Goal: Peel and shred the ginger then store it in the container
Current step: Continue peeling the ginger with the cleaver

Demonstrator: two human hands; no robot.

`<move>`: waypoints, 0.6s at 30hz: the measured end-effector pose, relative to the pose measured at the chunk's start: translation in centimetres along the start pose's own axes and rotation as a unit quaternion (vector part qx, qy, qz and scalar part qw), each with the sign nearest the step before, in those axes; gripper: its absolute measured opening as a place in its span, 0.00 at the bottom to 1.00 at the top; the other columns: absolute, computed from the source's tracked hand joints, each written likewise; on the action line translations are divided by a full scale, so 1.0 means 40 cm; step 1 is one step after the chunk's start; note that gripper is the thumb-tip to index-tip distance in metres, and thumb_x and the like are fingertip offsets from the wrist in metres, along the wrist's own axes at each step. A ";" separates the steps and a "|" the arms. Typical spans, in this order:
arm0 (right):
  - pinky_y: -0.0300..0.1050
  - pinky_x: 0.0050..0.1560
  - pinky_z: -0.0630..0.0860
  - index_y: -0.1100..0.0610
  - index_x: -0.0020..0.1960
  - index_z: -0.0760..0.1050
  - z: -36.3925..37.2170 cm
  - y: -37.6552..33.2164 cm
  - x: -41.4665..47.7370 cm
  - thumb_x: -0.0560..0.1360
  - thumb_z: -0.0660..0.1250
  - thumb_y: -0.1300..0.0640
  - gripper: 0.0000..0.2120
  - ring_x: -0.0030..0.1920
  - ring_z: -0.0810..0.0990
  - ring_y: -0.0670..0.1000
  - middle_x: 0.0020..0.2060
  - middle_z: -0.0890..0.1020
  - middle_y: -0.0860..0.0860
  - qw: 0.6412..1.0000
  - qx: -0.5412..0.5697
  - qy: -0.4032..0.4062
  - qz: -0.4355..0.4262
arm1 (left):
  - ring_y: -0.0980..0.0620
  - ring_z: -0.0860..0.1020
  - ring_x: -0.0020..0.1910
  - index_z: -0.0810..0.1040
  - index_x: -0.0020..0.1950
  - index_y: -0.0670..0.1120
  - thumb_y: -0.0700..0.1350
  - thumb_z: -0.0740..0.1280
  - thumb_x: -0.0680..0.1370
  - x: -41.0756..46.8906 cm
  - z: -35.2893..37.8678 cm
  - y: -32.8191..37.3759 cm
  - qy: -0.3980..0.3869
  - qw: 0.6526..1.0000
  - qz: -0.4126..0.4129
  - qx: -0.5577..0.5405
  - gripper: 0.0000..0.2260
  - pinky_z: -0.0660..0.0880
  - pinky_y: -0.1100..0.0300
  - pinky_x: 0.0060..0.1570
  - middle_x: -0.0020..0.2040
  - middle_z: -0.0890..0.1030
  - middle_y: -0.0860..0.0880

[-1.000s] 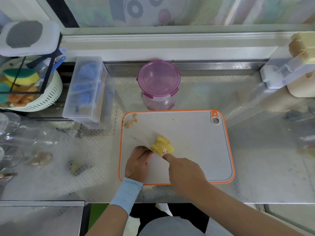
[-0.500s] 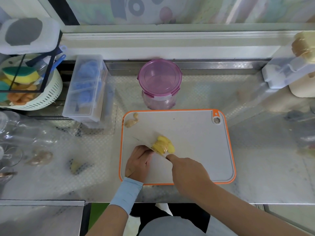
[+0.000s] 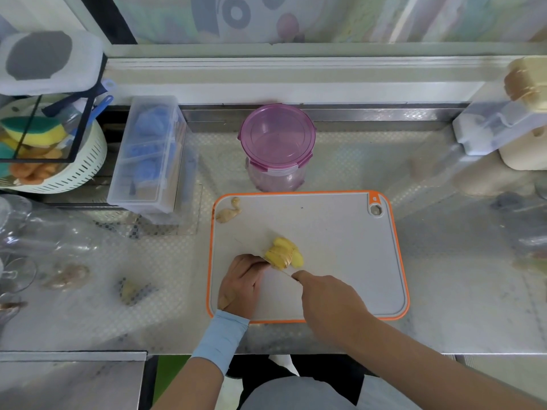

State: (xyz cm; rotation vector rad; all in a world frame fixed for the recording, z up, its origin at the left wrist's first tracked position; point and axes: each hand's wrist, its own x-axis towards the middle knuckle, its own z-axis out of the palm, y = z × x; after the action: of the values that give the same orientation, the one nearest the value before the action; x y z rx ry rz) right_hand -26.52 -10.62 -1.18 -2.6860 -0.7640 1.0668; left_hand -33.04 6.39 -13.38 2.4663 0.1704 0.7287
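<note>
left hand (image 3: pixel 241 284) pins ginger (image 3: pixel 282 253), right hand (image 3: pixel 324 294) grips knife (image 3: pixel 285 272); we risk nicking fingertips if ginger rolls.

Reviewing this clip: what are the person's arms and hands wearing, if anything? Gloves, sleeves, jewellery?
Both hands are bare, with no gloves. The left hand has a snug pale blue band or cuff around the wrist and lower forearm. The right hand and its forearm are uncovered, with no sleeve in view. No rings, watch or markings can be made out.
</note>
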 end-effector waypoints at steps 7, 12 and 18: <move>0.45 0.31 0.65 0.51 0.61 0.68 -0.014 0.001 0.014 0.74 0.56 0.66 0.18 0.33 0.70 0.50 0.35 0.71 0.49 1.000 0.009 -0.025 0.015 | 0.47 0.77 0.49 0.84 0.45 0.40 0.36 0.66 0.75 -0.011 0.008 -0.021 -0.026 1.000 -0.002 0.008 0.07 0.69 0.67 0.59 0.46 0.82 0.44; 0.44 0.28 0.64 0.52 0.60 0.68 -0.014 0.001 0.018 0.74 0.56 0.66 0.17 0.31 0.70 0.49 0.34 0.71 0.49 0.999 0.005 -0.030 0.013 | 0.47 0.77 0.49 0.84 0.45 0.40 0.37 0.66 0.76 -0.013 0.008 -0.020 -0.028 1.000 -0.007 0.009 0.07 0.68 0.67 0.60 0.46 0.83 0.44; 0.45 0.30 0.67 0.53 0.58 0.67 -0.013 0.003 0.022 0.74 0.57 0.66 0.15 0.32 0.71 0.50 0.34 0.71 0.49 0.999 0.002 -0.039 0.010 | 0.47 0.77 0.49 0.84 0.44 0.39 0.37 0.66 0.76 -0.006 0.006 -0.014 -0.024 1.000 -0.008 0.006 0.08 0.70 0.66 0.58 0.45 0.83 0.43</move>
State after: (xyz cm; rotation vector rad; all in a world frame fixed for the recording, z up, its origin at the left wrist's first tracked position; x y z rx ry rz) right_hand -25.58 -10.24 -1.38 -2.6683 -0.7497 1.1816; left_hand -33.11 6.70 -13.98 2.4886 0.1762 0.6637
